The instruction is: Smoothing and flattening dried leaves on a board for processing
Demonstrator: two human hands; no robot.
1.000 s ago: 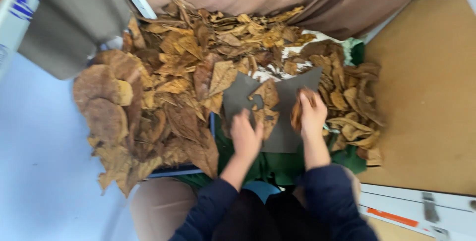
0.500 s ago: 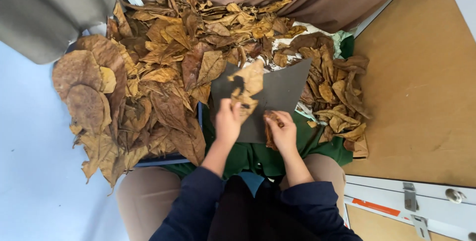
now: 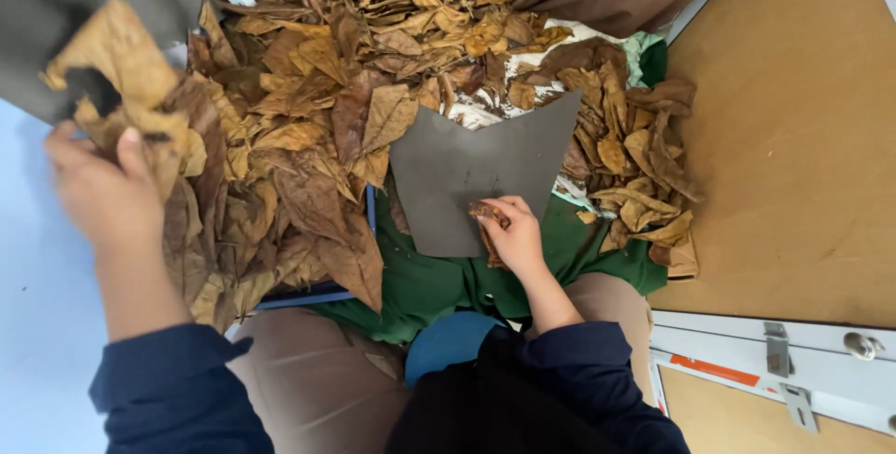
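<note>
Lifting a large dried leaf pinched in left hand, right hand apparently pinching a scrap on grey sheet; next, likely laying leaf flat there.

My left hand was raised far out to the side, fingers pinched shut; my right hand rested low, curled closed.

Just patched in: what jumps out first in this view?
A big heap of dry brown leaves fills the top and left of the lap. The left hand lifts one large leaf at the far left. The right hand pins a small leaf piece on the grey sheet at centre.
</note>
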